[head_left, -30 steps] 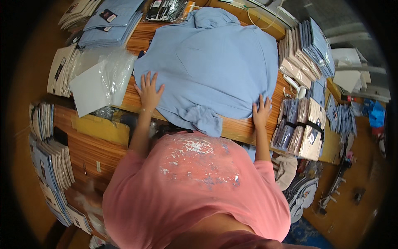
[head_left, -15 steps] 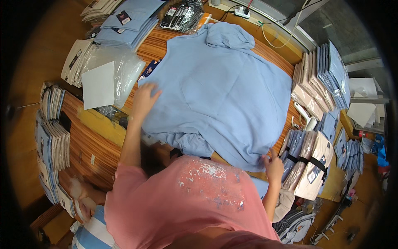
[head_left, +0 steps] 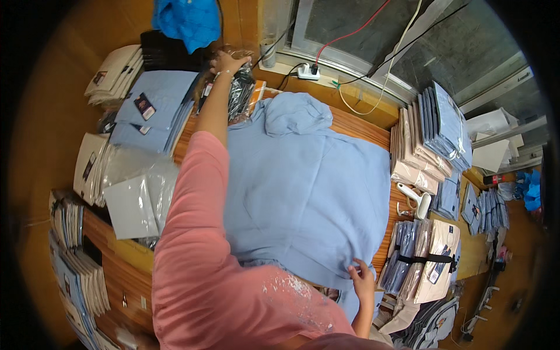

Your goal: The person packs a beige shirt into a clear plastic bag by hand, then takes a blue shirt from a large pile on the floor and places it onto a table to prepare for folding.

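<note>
A light blue hooded sweatshirt (head_left: 309, 186) lies spread on the striped wooden table (head_left: 364, 125), its bunched hood (head_left: 298, 114) toward the back. Stretched far forward, my left hand (head_left: 229, 63) is over a heap of clear plastic packets with black contents (head_left: 238, 93). Its thumb stands apart, and its fingertips reach the plastic at the heap's far end. My right hand (head_left: 364, 279) is at the sweatshirt's near right edge, fingers loosely bent and apart, fingertips touching or just above the cloth. My left sleeve and forearm cover the sweatshirt's left edge.
Folded blue garments (head_left: 154, 108) and clear bags with a white sheet (head_left: 129, 207) lie at left. Stacked packed garments (head_left: 417, 146), a white lint roller (head_left: 417, 200) and a strapped bundle (head_left: 421, 256) line the right side. A power adapter (head_left: 308, 71) with cables sits on the back ledge.
My left hand has left the sweatshirt's left edge and reached forward to the black packets. My right hand stays by the near right edge. The view has shifted, showing more of the back wall.
</note>
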A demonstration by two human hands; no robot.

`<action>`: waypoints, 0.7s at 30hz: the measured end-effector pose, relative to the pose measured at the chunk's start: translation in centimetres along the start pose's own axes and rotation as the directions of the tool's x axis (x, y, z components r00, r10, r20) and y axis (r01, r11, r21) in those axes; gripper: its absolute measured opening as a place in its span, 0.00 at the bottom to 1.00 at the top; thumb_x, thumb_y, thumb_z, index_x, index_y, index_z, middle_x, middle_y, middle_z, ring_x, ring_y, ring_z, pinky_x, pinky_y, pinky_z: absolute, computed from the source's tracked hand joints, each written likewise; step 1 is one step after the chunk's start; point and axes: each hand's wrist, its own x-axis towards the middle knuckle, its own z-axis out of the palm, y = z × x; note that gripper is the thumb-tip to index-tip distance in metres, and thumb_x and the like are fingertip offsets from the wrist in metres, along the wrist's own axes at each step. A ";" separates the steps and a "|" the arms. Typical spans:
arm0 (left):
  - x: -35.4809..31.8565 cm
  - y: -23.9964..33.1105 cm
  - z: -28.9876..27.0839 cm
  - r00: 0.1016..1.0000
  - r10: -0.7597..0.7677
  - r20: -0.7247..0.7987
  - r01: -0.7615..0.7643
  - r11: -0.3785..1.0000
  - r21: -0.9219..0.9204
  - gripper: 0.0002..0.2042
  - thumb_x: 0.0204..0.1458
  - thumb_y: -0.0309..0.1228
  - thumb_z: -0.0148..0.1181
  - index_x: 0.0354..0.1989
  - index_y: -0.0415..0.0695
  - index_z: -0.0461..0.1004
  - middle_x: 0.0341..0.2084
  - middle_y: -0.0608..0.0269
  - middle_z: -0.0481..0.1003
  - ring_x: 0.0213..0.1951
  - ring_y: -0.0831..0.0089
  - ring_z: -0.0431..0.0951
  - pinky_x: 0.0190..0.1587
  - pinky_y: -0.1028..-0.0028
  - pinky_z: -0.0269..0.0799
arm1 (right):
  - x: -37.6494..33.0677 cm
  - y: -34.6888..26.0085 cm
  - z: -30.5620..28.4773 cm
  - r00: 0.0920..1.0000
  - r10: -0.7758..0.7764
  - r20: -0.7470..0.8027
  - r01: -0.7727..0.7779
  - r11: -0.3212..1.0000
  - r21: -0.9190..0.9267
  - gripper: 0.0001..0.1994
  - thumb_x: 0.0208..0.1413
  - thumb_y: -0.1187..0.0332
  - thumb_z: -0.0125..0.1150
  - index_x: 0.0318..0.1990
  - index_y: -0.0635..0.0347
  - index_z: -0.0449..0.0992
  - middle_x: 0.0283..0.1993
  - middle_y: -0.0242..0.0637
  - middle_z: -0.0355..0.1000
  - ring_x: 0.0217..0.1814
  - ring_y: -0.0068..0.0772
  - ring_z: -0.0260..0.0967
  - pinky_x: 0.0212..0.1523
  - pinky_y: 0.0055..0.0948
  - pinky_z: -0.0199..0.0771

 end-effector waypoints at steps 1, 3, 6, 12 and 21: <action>1.3 -0.5 0.6 0.998 -0.006 0.060 0.006 1.000 -0.003 0.47 0.26 0.59 0.64 0.51 0.35 0.62 0.51 0.45 0.64 0.52 0.47 0.64 0.51 0.55 0.60 | -0.5 0.4 0.4 0.998 0.056 0.010 -0.057 0.995 0.085 0.17 0.48 0.64 0.58 0.45 0.61 0.71 0.22 0.36 0.69 0.22 0.25 0.65 0.24 0.24 0.65; 2.6 -2.0 1.7 0.980 -0.020 0.199 0.017 1.000 0.020 0.39 0.33 0.57 0.61 0.49 0.38 0.65 0.47 0.45 0.68 0.49 0.50 0.67 0.49 0.57 0.62 | -1.3 0.5 1.3 0.988 0.145 0.043 -0.151 0.972 0.180 0.16 0.49 0.66 0.57 0.45 0.63 0.71 0.22 0.34 0.68 0.23 0.22 0.65 0.24 0.22 0.64; 2.5 -3.1 1.4 0.975 0.117 0.186 -0.113 0.993 -0.031 0.24 0.44 0.50 0.53 0.44 0.45 0.71 0.40 0.47 0.72 0.44 0.52 0.71 0.46 0.59 0.65 | -2.2 -0.5 2.3 0.976 0.196 0.091 -0.213 0.942 0.259 0.17 0.50 0.67 0.56 0.47 0.63 0.70 0.23 0.31 0.67 0.24 0.21 0.64 0.25 0.21 0.63; -2.6 -2.3 -5.7 0.945 0.028 -0.325 -0.185 0.866 -0.464 0.15 0.49 0.41 0.49 0.35 0.41 0.73 0.32 0.44 0.73 0.37 0.46 0.72 0.38 0.57 0.66 | -2.4 -2.7 3.7 0.988 0.138 0.063 -0.150 0.959 0.241 0.17 0.50 0.67 0.55 0.48 0.61 0.69 0.27 0.31 0.68 0.27 0.20 0.64 0.27 0.20 0.63; -2.8 0.3 -4.2 0.791 -0.077 -0.606 -0.527 0.416 -0.741 0.12 0.52 0.30 0.43 0.33 0.31 0.68 0.33 0.43 0.71 0.36 0.52 0.69 0.42 0.64 0.63 | -4.9 -5.4 4.5 0.984 0.166 0.063 -0.176 0.958 0.228 0.18 0.51 0.66 0.55 0.49 0.60 0.68 0.28 0.30 0.68 0.29 0.19 0.65 0.27 0.18 0.61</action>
